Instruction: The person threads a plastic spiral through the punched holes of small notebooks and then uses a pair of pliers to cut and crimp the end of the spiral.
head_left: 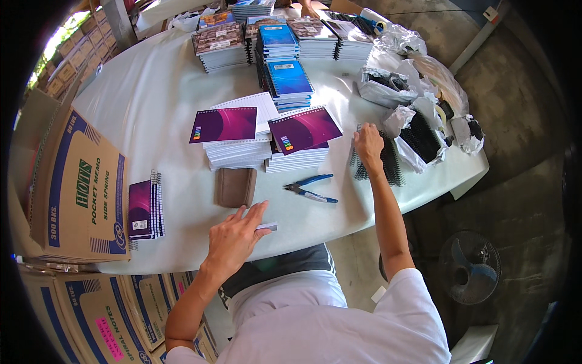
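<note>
Right hand [368, 144] pinching light, springy coils [379, 161] right of pliers [310, 188]; left hand [233, 236] flat, fingers spread, on thin pad [267, 227] below pliers. Best gripped mid-length.

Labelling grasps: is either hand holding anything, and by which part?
Left hand lies flat on a small white pad, covering one end; no clear grip. Right hand is on the black spiral coils; whether its fingers grip one cannot be told.

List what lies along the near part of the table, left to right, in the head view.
Cardboard box → purple spiral notebook → brown pouch → blue-handled pliers → black spiral coils, under the right hand.
</note>
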Demonstrator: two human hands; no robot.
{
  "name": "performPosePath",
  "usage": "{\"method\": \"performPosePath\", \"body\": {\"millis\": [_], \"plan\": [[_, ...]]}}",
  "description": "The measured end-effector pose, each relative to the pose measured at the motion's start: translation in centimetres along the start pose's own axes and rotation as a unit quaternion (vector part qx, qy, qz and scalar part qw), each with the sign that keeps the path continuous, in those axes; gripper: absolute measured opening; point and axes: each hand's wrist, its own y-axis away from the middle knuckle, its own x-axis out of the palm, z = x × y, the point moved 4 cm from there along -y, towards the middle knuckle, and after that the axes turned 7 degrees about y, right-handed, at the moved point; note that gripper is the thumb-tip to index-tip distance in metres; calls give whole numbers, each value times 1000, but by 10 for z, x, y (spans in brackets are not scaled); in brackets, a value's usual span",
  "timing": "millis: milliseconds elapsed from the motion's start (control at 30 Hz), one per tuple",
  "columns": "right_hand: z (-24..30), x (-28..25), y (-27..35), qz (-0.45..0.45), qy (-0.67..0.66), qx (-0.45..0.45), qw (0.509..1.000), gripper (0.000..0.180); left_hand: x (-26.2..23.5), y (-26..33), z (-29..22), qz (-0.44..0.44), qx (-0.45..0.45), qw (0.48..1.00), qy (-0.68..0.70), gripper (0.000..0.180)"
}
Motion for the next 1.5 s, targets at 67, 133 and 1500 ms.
{"method": "performPosePath", "body": {"millis": [67,133,1500], "plan": [[-3,1,-4,34,-9,3,999,35,2,1,0,-4,1,1000,-3,60],[0,-3,-6,45,-20,18,999,31,3,2,0,-14,5,1000,-8,59],[147,-166,152,273,-391,-350,806,26,3,-2,-2,-28,-11,999,-16,50]]}}
